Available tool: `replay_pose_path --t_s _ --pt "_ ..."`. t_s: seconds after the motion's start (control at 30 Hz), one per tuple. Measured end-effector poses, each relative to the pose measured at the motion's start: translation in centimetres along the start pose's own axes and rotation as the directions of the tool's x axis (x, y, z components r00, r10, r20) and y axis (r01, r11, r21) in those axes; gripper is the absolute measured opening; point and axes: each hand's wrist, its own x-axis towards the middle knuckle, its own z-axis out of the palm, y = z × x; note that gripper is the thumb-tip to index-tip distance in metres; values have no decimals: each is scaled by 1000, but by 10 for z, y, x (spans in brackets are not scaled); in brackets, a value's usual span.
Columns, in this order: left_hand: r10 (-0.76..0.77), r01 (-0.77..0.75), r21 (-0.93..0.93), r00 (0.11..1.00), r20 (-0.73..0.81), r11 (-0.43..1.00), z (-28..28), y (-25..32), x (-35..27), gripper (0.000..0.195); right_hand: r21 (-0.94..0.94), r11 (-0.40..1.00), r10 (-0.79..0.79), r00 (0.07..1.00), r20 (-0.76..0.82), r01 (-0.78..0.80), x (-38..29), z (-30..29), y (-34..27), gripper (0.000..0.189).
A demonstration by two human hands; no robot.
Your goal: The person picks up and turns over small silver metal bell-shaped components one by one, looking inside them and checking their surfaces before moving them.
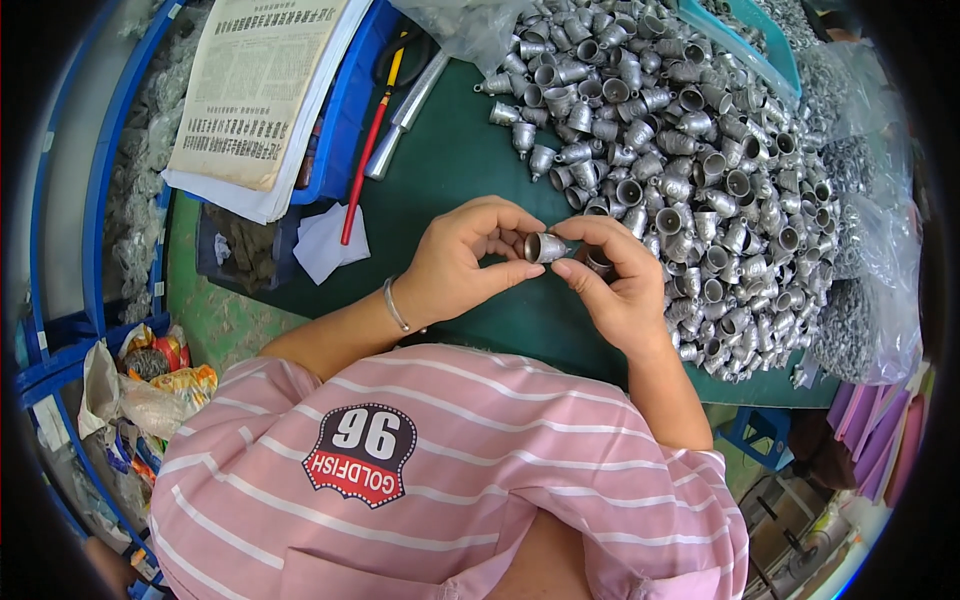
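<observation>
My left hand (457,255) pinches the rim end of a small silver-grey metal bell (544,248) between thumb and fingers. The bell lies sideways, its open mouth facing left and its loop end to the right. At that loop end are the thumb and forefinger of my right hand (622,281). A second metal bell (598,261) is partly hidden in the curl of my right fingers. Just beyond, a large heap of similar bells (675,142) spreads over the dark green tabletop (457,142), close to my right hand.
A blue plastic bin (341,127) with newspapers (255,90) on it stands at the left. Beside it lie a red stick (365,169), a metal tapered rod (409,112) and white paper (334,244). A turquoise tray (776,45) and plastic bags of metal chain (862,330) border the heap.
</observation>
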Motion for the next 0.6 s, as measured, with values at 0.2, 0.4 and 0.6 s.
replay_pose_path --t_s 0.2,0.4,0.6 --pt "167 -171 206 985 39 963 0 7 3 34 -55 992 -113 993 -29 112 0 5 5 24" --pt "269 -281 240 960 83 929 -1 8 4 32 38 996 -79 997 -22 80 -2 6 2 25" --pt "248 -227 217 966 -73 949 -18 9 19 18 848 438 157 954 254 -298 -11 -4 12 45"
